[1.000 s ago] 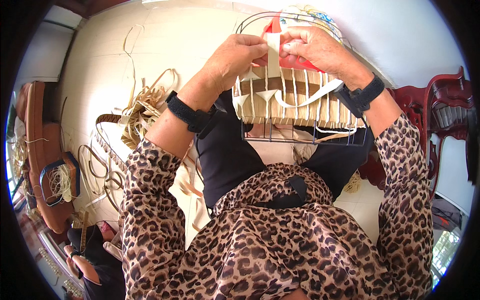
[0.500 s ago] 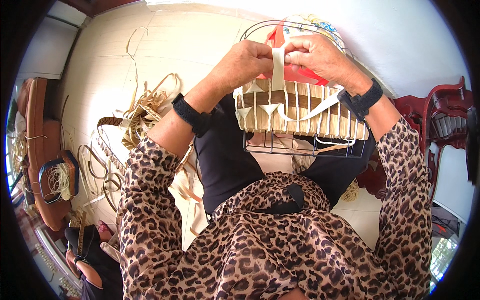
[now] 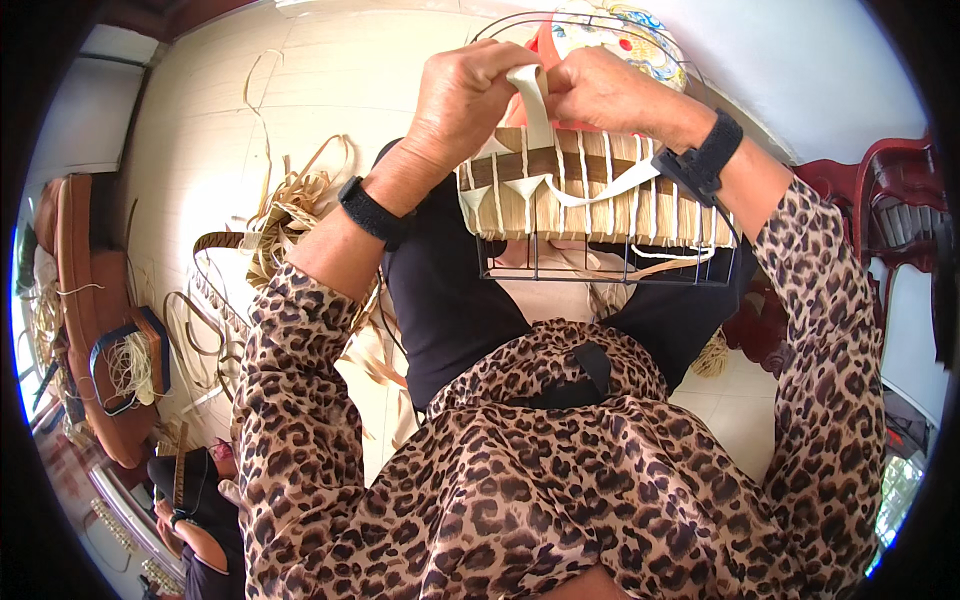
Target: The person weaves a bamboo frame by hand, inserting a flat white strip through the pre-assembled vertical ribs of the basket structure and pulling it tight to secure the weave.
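Observation:
Across my lap, at the top middle, rests a black wire basket frame (image 3: pixel 560 278). One side of it is covered by a straw-coloured panel (image 3: pixel 630 225) with a brown band and white cords wrapped over it. A pale flat strip (image 3: pixel 538 118) rises from the panel's upper edge and folds over. My left hand (image 3: pixel 465 95) is closed, its fingertips pinching the strip at the fold. Just right of the strip, my right hand (image 3: pixel 610 95) is also closed; what its fingertips hold is hidden. Another white strip (image 3: pixel 620 187) crosses the panel, slack.
Loose strips (image 3: pixel 290 210) lie heaped on the tiled floor to the left. Further left are a brown bench (image 3: pixel 90 320) and a dark-rimmed tray (image 3: pixel 130 362) of fibres. Another person (image 3: pixel 205 510) sits at lower left. Carved red wooden furniture (image 3: pixel 880 170) stands at right.
Both hands have moved slightly up and to the left. The strip, upright between them before, now bends over at its top. The basket frame sits a little higher in view.

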Demonstrator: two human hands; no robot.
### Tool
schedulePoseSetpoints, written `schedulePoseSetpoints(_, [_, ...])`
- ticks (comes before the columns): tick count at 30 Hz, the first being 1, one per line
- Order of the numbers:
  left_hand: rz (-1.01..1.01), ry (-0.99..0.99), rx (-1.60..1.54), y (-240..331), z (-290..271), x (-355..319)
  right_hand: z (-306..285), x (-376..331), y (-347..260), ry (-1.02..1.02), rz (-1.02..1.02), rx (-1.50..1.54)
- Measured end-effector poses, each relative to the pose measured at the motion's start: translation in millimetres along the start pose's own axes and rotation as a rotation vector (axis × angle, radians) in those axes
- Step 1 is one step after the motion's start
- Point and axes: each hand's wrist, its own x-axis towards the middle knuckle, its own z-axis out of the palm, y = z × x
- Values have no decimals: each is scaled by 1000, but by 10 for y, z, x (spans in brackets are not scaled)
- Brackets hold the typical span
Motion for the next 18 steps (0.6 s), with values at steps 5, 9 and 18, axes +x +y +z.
schedulePoseSetpoints(5, [-523, -319, -444, 52, -55, 2, 81, 43, 138, 225, -128, 22])
schedulePoseSetpoints(9, [-533, -447, -540, 81, -149, 23, 69, 48, 80, 371, -264, -3])
schedulePoseSetpoints(18, [-625, -465, -627, 4, -65, 38, 170, -538, -79, 254, -126, -259])
